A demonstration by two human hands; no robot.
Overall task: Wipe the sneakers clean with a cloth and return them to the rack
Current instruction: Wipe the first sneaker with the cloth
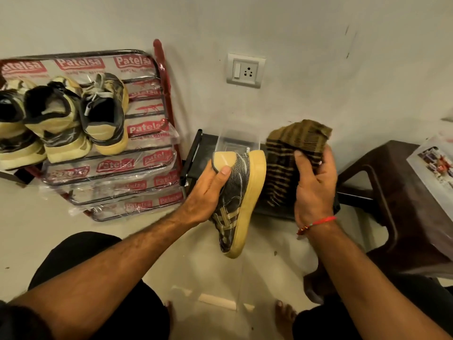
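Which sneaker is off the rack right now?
The dark sneaker with the tan sole, gripped at its heel by the left hand beside the cloth in the right hand. The other sneakers sit on the rack.

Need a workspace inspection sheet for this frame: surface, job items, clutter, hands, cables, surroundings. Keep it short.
Surface: pale floor; the person's bare feet show at the bottom edge.
Job's things: sneaker held sideways, its sole turned toward the striped cloth; whether they touch is unclear. Three sneakers sit on the top tier of the shoe rack.
Clutter: dark stool on the right with a printed paper on it; clear box behind the sneaker.
Hands: left hand grips the sneaker's heel end; right hand holds the cloth.
Cables: nothing seen.
Surroundings: pale wall with a switch and socket plate; rack shelves wrapped in printed plastic.
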